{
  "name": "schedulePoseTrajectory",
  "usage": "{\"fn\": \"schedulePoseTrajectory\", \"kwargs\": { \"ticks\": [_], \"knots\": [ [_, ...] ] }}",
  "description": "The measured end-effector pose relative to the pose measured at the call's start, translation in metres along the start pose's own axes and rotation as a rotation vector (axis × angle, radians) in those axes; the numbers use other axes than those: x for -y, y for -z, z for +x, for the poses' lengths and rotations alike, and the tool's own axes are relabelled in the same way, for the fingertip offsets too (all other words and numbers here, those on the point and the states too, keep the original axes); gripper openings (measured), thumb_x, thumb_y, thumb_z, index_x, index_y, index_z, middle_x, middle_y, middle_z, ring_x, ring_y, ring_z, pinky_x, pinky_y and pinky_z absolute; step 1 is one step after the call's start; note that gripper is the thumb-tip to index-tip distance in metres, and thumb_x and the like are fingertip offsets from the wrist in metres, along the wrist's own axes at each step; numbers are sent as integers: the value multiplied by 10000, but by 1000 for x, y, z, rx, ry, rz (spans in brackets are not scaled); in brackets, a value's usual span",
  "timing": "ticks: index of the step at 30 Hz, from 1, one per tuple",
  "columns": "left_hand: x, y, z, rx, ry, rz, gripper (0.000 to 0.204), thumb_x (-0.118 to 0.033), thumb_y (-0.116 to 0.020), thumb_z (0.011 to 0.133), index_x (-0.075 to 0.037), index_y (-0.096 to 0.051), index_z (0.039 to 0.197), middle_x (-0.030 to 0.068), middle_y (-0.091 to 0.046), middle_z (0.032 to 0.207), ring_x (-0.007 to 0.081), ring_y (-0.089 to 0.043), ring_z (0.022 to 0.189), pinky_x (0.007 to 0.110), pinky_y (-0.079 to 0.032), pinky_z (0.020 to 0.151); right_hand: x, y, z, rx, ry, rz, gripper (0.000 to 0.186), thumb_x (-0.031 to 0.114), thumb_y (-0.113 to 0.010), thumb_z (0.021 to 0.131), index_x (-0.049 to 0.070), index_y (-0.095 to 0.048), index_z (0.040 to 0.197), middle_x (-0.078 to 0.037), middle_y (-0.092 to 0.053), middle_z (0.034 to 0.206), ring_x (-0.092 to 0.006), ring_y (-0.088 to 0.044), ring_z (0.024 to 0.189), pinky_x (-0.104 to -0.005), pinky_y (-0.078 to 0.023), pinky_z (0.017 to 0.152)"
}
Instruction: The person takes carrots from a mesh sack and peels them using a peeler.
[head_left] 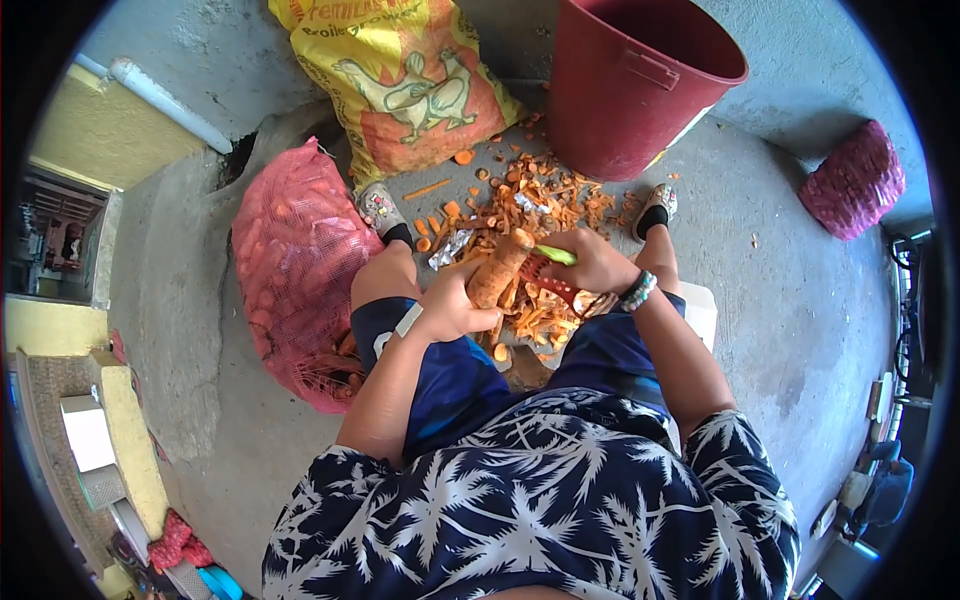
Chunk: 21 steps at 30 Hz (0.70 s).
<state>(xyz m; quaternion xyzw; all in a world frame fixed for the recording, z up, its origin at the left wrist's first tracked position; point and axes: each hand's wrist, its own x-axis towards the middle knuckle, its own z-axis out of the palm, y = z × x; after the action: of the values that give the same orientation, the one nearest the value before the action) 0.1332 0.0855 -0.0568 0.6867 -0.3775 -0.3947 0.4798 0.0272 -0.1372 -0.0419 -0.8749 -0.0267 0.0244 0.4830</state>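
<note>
Head view: a thick orange carrot (498, 272) is held up above the floor (790, 330), between the seated person's knees, tilted with its pale blunt end pointing away from the body. The left hand (452, 305) has its grip wrapped around the carrot's nearer part, the thumb lying along the side. The right hand (597, 265), just beside it, has its grip closed on a green tool (556, 255) whose tip reaches toward the carrot; whether the two touch cannot be told. A beaded bracelet (640, 290) circles the right wrist, and a white patch (408, 319) sits at the left one. Beneath and beyond the hands, peelings (560, 200) and carrot pieces spread over the floor, with crumpled foil (450, 247) among them. A red mesh bag (300, 270) full of carrots slumps left of the person's left leg. Near the floor's far edge, by the wall, stand a yellow and orange sack (415, 95) printed with poultry and, to its right, a dark red bucket (615, 115). A purple mesh sack (855, 185) leans toward the floor's far right corner.
</note>
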Motion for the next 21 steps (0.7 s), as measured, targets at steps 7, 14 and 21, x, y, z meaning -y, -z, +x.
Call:
{"fn": "schedulePoseTrajectory", "kwargs": {
  "ticks": [7,14,21],
  "knots": [
    [36,10,17,-124,73,521,403,-167,-674,613,24,-530,938,121,-603,773,210,-591,668,325,-466,643,-84,-48,27,85,-292,-170,309,231,-652,694,35,-615,931,-151,-633,796,-287,-614,740,-373,-488,646],
    [26,-2,49,141,-49,-723,491,-508,-521,827,-28,-512,933,69,-573,780,161,-565,714,279,-440,664,-158,-85,5,450,-494,-784,309,305,-548,763,34,-639,882,-179,-630,784,-259,-624,711,-365,-497,613],
    [45,17,77,-275,-46,-788,407,-386,-575,839,-53,-485,1056,44,-555,989,149,-524,923,297,-419,842,-148,-94,-31,-301,-675,863,182,140,-592,787,1,-594,904,-81,-616,727,-148,-574,535,-265,-453,466]
  ]
}}
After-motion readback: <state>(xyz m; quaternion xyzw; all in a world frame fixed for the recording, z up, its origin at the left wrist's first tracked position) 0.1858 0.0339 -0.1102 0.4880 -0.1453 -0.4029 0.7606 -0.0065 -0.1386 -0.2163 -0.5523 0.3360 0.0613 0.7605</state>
